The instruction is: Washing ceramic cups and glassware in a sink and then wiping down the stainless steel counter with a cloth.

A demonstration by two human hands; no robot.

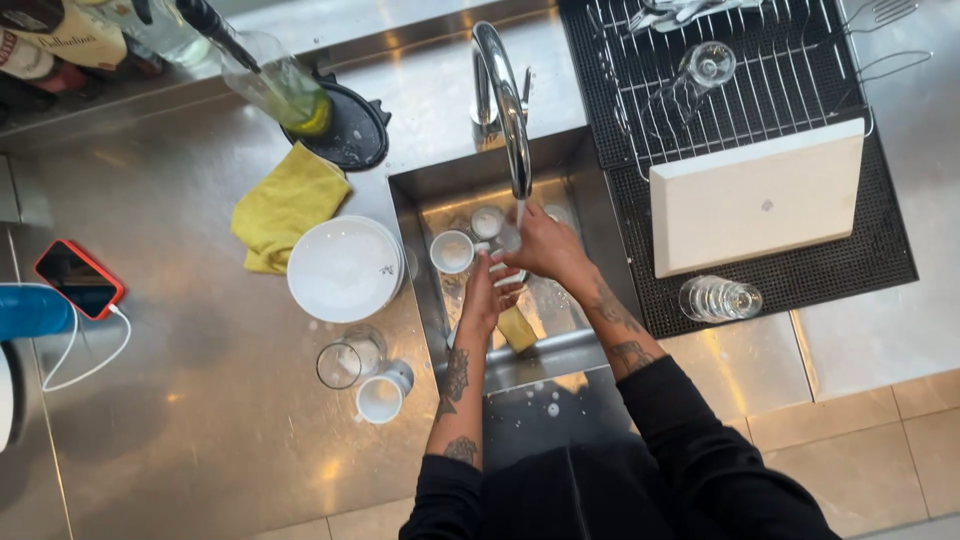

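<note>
Spreading across the whole view, a steel counter (200,400), with a sunken steel sink (560,345) set into its middle. Lying to the right, a black ribbed drying mat (880,250) carrying a wire rack (740,100), with a pale rectangular cutting board (757,197) leaning across the rack's near edge. Resting left of the sink, a stack of white plates (343,268), touching a crumpled yellow cloth (288,203) behind it. Arching over the basin, a chrome tap (505,100), pouring a thin stream of water. Meeting under that stream, both hands. Curling around something small and pale there, the right hand (545,245); too hidden to tell what. Reaching up beside it, the left hand (485,295), fingers half closed, touching the same spot; grip not clear. Sitting in the basin just left of the hands, a white mug (452,251). Lying below the hands in the sink, a yellow sponge (517,328). Standing near the sink's front left corner, a clear glass (345,360) and a small white cup (382,395). Lying on the mat, a tipped clear tumbler (720,298). Lying far left, a phone in an orange case (78,278).
</note>
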